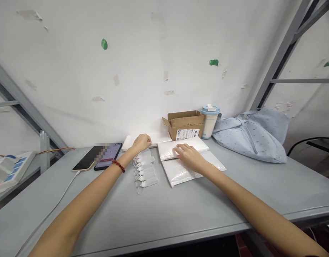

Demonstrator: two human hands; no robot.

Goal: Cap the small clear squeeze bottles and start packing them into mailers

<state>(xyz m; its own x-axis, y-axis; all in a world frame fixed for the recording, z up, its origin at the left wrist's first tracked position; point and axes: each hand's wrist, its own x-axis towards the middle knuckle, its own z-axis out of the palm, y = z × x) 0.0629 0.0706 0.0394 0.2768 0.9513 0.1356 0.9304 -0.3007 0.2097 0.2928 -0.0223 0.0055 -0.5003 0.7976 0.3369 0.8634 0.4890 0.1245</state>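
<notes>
My left hand (141, 142), with a red bead bracelet on its wrist, reaches to the white flat stack (161, 138) near the wall. Its fingers are bent together, and what is between them is hidden. Just below it lies a row of several small clear plastic bottles (148, 182) with white caps and thin loops. My right hand (189, 157) rests with fingers apart on a folded white padded mailer (168, 150). Under that lies another white padded mailer (177, 175), flat on the grey table (113, 217).
Behind the mailers stand an opened cardboard box (189, 124) and a cup with a blue lid (209, 123). A light blue cloth bag (250, 137) slumps at right. Two phones lie at left, the black one (86, 159) with a white cable (54, 207). A power strip (13, 171) sits far left.
</notes>
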